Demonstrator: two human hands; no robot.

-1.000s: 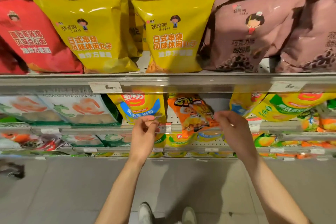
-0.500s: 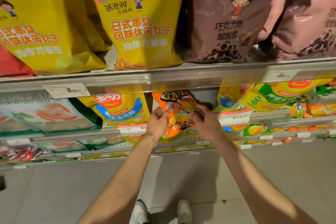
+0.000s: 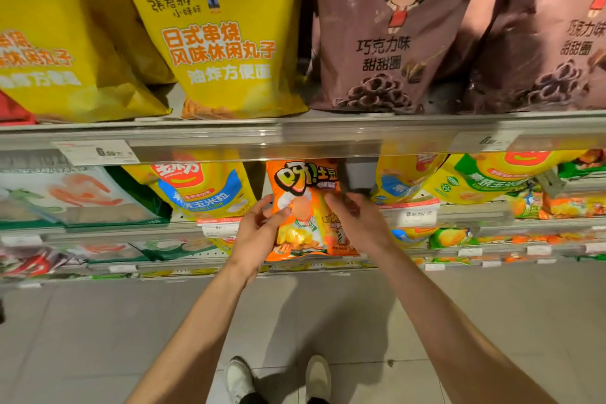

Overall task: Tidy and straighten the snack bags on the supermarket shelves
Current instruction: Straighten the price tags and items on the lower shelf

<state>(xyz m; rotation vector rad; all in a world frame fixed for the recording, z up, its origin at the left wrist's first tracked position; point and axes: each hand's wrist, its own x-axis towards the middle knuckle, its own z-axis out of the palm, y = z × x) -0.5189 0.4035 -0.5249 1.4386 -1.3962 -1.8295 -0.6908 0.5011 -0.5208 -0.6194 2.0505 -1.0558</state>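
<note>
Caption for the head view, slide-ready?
Both hands, left hand and right hand, grip an orange snack bag on the second shelf.

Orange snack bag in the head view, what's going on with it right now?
A person stands at the supermarket shelves, holding the orange snack bag between both hands on the second shelf. The left hand grips its left edge, the right hand its right side. The bag stands roughly upright, facing out, between yellow corn snack bags. Big yellow bags and brown bags fill the shelf above.
</note>
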